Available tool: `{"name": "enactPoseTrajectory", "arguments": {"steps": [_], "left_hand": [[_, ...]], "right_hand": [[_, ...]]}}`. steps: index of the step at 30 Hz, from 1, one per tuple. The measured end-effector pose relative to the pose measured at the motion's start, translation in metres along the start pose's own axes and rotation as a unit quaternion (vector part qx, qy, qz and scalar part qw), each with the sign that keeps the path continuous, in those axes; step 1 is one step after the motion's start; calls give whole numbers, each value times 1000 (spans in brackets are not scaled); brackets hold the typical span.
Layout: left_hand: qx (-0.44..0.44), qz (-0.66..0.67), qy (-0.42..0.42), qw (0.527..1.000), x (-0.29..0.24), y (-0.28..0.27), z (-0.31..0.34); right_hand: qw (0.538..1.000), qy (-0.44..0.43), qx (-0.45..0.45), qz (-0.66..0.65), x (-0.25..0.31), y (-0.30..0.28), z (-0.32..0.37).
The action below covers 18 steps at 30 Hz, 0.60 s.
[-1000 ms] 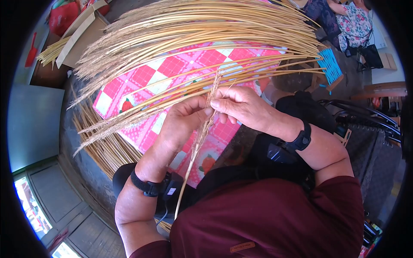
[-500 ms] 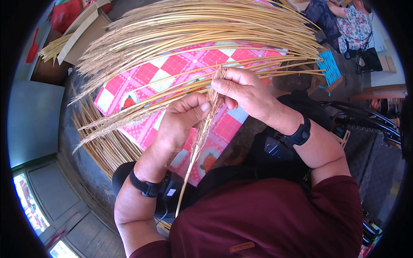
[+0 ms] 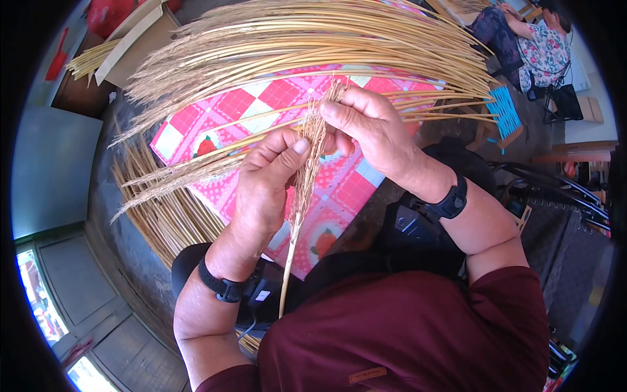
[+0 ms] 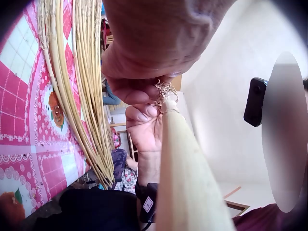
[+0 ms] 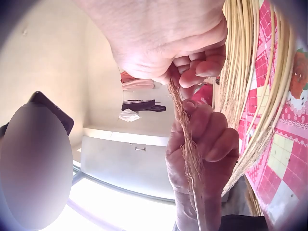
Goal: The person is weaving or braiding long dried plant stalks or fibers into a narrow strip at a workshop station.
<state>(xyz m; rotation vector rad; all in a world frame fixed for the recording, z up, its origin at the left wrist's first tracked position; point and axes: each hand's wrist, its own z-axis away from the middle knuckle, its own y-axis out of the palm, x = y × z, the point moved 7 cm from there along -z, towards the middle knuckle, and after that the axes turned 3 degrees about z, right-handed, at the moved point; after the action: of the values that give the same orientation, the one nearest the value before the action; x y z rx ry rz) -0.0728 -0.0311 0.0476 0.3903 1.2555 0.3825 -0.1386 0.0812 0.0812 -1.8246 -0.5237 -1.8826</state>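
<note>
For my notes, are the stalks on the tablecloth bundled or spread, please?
Spread: the stalks fan out loosely across the pink checked tablecloth, with no tie visible.

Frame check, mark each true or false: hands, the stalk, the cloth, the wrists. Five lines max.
1. The left hand and right hand both hold one grass stalk. True.
2. The stalk's bare stem end points away from the person. False: it points toward the person's chest.
3. The cloth under the pile of stalks is pink-and-white checked. True.
4. The left hand lies flat on the cloth. False: it grips the stalk above the cloth.
5. Each wrist wears a black strap. True.
</note>
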Motion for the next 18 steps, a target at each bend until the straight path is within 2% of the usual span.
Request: {"name": "enactPoseTrajectory", "arguments": {"steps": [5, 8, 13, 16, 18], "left_hand": [[-19, 11, 20, 1000, -2, -5, 3], [-21, 12, 37, 999, -3, -8, 5], [-19, 30, 46, 998, 1, -11, 2], [-4, 26, -33, 999, 5, -6, 3], [-25, 43, -41, 998, 5, -5, 3]], "right_hand": [[1000, -19, -13, 17, 1, 4, -3], [999, -27, -21, -22, 5, 4, -4], [1000, -7, 3, -12, 6, 5, -5], [999, -6, 25, 22, 2, 8, -5], [998, -6, 41, 37, 0, 12, -4]]}}
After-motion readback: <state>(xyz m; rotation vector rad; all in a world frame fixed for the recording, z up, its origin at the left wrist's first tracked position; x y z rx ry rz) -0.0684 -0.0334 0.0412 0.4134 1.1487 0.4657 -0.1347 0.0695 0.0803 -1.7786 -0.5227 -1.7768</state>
